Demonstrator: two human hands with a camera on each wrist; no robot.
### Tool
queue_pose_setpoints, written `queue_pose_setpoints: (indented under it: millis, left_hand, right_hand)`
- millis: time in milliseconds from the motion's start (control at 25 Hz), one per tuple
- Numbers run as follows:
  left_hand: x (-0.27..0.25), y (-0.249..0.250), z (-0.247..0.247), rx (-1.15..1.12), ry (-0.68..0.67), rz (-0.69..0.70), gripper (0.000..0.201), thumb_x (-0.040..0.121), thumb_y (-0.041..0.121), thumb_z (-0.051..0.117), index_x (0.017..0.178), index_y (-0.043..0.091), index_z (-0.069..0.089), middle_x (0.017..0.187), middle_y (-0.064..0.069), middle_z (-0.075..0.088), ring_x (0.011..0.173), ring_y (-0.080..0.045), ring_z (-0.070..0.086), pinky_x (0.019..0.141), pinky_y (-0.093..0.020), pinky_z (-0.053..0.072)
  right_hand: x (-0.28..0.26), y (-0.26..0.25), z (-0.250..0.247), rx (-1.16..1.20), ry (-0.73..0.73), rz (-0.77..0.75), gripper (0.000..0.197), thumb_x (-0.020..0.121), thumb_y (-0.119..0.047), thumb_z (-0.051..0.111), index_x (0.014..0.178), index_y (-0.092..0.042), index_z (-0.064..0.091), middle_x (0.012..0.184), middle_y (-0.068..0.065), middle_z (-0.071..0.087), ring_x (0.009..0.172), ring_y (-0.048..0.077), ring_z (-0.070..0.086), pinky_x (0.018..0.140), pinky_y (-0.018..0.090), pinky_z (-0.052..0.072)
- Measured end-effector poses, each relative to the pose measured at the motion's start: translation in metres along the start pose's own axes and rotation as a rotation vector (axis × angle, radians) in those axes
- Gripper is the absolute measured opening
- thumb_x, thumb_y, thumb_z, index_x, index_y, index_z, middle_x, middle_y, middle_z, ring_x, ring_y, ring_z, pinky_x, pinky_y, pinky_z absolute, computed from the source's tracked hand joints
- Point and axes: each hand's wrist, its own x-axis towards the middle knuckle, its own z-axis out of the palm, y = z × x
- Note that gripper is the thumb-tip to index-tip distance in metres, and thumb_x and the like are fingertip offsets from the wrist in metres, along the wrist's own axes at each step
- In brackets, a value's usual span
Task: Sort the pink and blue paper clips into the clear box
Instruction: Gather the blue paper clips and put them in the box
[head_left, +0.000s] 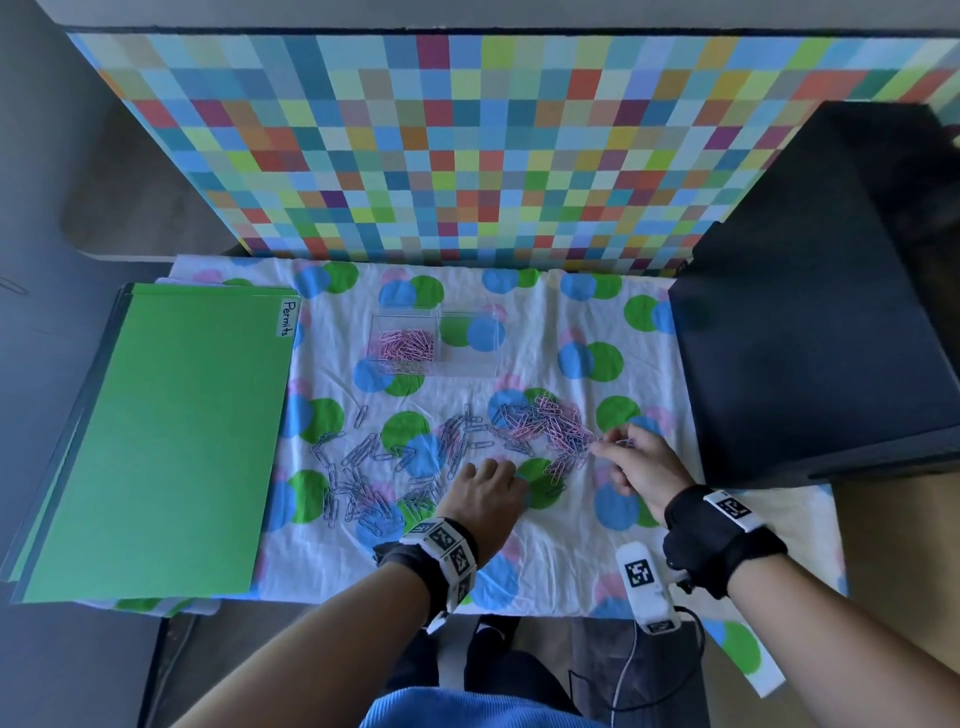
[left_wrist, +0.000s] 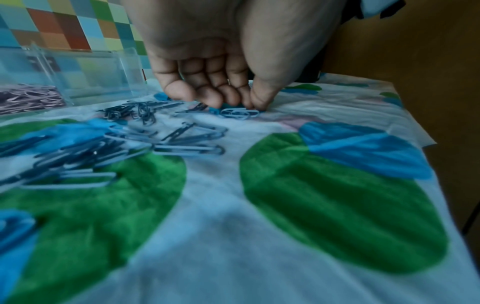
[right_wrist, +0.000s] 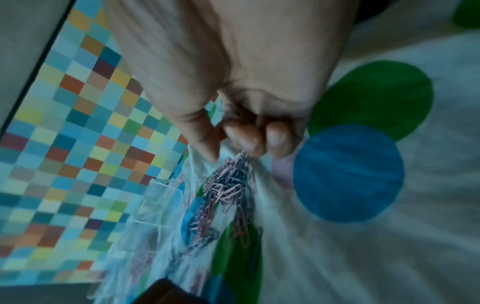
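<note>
A clear two-part box (head_left: 470, 364) stands at the back of the dotted cloth; pink paper clips (head_left: 407, 349) fill its left part, and its right part holds none. A mixed pile of pink and blue clips (head_left: 545, 426) lies in front of the box. Loose blue clips (head_left: 363, 467) spread out to the left. My left hand (head_left: 493, 467) is knuckles-up on the cloth, and its thumb and fingertips (left_wrist: 255, 100) come together at a blue clip (left_wrist: 240, 113). My right hand (head_left: 605, 447) is at the pile's right edge, its fingers (right_wrist: 275, 142) curled around a few clips.
A green folder (head_left: 156, 441) labelled "Permits" covers the left side. A black box (head_left: 810, 338) stands on the right. A checkered board (head_left: 467, 145) rises behind the cloth (head_left: 545, 545). The table's front edge is just below my wrists.
</note>
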Motion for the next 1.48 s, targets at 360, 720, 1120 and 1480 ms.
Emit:
queue_pose_setpoints:
  millis: [360, 720, 1120, 1480]
  left_hand:
    - [0.013, 0.008, -0.018, -0.372, -0.094, -0.18, 0.014, 0.094, 0.013, 0.041, 0.105, 0.01, 0.05, 0.101, -0.01, 0.059, 0.092, -0.03, 0.056, 0.079, -0.04, 0.047]
    - [0.047, 0.001, -0.026, -1.355, 0.002, -0.791, 0.03, 0.083, 0.0, 0.04, 0.069, 0.017, 0.06, 0.069, -0.004, 0.062, 0.063, -0.019, 0.059, 0.06, -0.029, 0.049]
    - [0.053, 0.018, -0.024, -0.59, -0.126, -0.382, 0.023, 0.084, 0.026, 0.06, 0.105, 0.016, 0.059, 0.108, -0.007, 0.056, 0.093, -0.027, 0.059, 0.079, -0.035, 0.049]
    - [0.039, 0.002, -0.018, -0.497, -0.156, -0.38, 0.019, 0.09, 0.03, 0.049, 0.097, 0.014, 0.058, 0.104, -0.004, 0.052, 0.089, -0.029, 0.06, 0.072, -0.039, 0.05]
  right_hand:
    - [0.015, -0.021, 0.008, -0.818, 0.112, -0.377, 0.003, 0.084, -0.021, 0.064, 0.084, -0.02, 0.061, 0.073, -0.007, 0.057, 0.065, 0.019, 0.057, 0.061, 0.028, 0.045]
    - [0.017, -0.019, 0.008, -0.622, 0.025, -0.24, 0.011, 0.085, -0.022, 0.066, 0.076, -0.015, 0.063, 0.065, -0.009, 0.057, 0.061, 0.007, 0.052, 0.056, 0.019, 0.038]
    - [-0.002, -0.029, -0.002, -0.213, 0.034, -0.183, 0.014, 0.081, -0.005, 0.063, 0.07, 0.001, 0.056, 0.055, 0.005, 0.049, 0.052, 0.015, 0.042, 0.054, 0.027, 0.037]
    - [-0.003, -0.037, -0.003, -0.119, 0.103, -0.24, 0.024, 0.06, -0.027, 0.06, 0.051, -0.016, 0.04, 0.069, 0.022, 0.056, 0.067, 0.019, 0.05, 0.06, 0.03, 0.037]
